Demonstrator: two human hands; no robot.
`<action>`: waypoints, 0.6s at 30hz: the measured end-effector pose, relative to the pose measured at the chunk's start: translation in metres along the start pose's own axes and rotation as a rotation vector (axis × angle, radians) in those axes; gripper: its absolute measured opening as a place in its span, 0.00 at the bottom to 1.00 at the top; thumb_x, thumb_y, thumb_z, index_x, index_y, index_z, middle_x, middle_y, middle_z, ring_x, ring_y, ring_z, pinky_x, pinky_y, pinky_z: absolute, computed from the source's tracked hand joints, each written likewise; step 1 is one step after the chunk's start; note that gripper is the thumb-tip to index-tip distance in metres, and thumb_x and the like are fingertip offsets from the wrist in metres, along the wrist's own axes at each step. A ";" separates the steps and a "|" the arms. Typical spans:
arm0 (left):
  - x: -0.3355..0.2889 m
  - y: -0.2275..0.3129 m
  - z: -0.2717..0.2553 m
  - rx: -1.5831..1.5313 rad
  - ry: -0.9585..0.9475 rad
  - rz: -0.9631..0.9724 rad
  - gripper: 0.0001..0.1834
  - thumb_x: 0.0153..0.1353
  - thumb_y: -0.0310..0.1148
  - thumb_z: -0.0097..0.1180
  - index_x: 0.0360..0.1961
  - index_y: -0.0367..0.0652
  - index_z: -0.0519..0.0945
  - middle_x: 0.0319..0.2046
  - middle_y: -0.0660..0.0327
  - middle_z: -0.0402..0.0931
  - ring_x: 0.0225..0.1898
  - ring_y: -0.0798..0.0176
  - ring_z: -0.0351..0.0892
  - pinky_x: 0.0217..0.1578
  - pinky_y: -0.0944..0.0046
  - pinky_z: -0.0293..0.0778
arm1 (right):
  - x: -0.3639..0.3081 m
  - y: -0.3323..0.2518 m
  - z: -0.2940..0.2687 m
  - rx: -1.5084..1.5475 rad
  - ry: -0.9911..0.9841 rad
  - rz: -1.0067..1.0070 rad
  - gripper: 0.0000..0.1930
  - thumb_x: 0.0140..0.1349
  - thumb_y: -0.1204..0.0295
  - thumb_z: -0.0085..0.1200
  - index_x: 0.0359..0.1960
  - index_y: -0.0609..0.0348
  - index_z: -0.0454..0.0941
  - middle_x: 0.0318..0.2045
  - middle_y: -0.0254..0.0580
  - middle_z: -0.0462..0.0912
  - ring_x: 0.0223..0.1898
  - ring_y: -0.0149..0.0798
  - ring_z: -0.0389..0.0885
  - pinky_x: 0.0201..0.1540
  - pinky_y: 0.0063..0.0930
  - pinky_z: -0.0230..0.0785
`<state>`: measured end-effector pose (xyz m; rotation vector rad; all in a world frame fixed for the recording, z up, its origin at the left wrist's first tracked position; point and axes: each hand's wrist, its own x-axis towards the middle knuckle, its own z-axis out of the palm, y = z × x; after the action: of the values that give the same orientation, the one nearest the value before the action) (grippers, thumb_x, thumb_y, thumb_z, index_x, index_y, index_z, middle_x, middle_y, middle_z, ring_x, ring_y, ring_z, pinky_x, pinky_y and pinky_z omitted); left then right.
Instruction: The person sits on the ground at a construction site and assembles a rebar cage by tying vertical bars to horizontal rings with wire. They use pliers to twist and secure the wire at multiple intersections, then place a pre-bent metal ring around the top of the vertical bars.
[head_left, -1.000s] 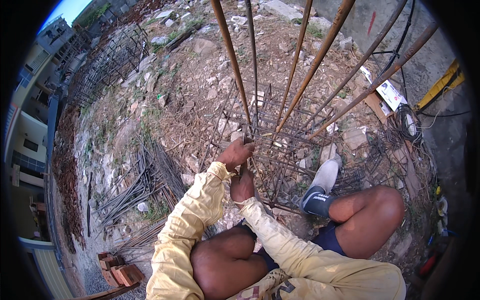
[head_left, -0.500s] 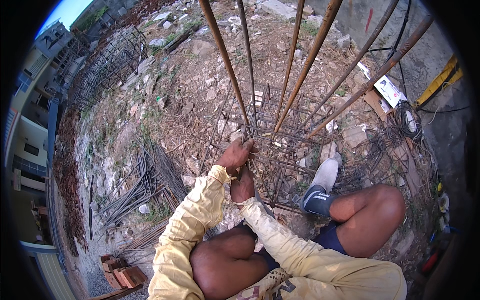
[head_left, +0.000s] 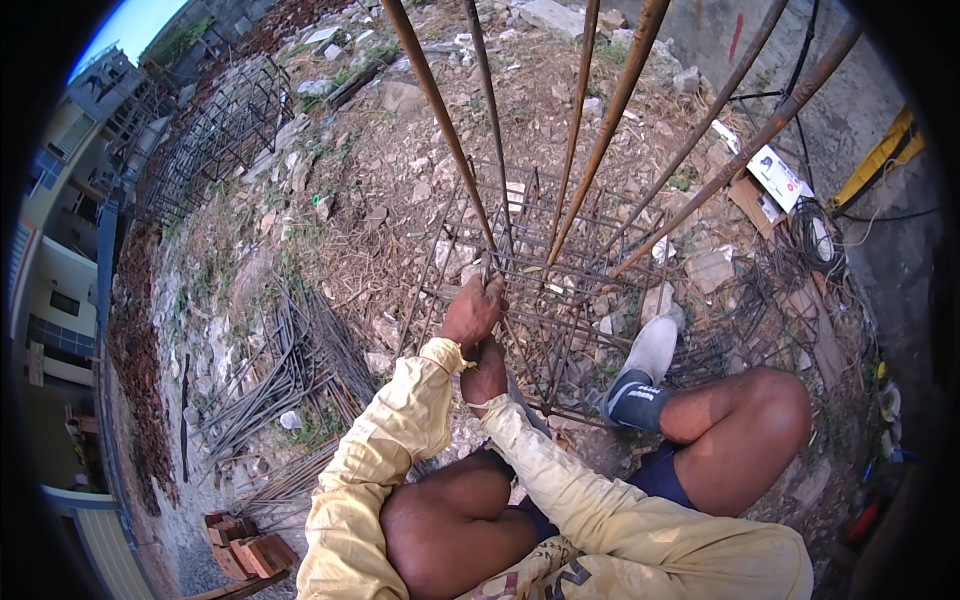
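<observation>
The left hand (head_left: 473,312) curls at the foot of the leftmost upright rebar (head_left: 437,115), with the right hand (head_left: 487,375) bunched just below it; whether either is clamped on something I cannot tell. The rebar cage (head_left: 575,330) lies on stony ground ahead, tall rusty bars rising from it across the view. A grey shoe (head_left: 652,350) crowds its right side. Around are loose steel rods (head_left: 290,360), red bricks (head_left: 245,545), a carton (head_left: 778,180) and coiled cable (head_left: 815,240).

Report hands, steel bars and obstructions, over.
Left hand near foot of leftmost upright bar, right hand nearer body; grips unclear. Grey shoe by bar grid, apart from hands.
</observation>
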<state>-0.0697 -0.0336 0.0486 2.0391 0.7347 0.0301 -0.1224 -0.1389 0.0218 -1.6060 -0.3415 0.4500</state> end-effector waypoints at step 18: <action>0.019 -0.034 0.010 0.180 0.046 0.140 0.27 0.70 0.41 0.45 0.62 0.32 0.63 0.24 0.52 0.77 0.25 0.58 0.76 0.28 0.58 0.71 | 0.000 0.015 0.007 0.125 0.002 -0.065 0.19 0.59 0.71 0.57 0.51 0.66 0.70 0.42 0.55 0.81 0.46 0.53 0.80 0.47 0.38 0.70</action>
<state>-0.0677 -0.0183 0.0113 2.2659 0.6414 0.0942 -0.1264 -0.1344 0.0061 -1.4696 -0.3567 0.4119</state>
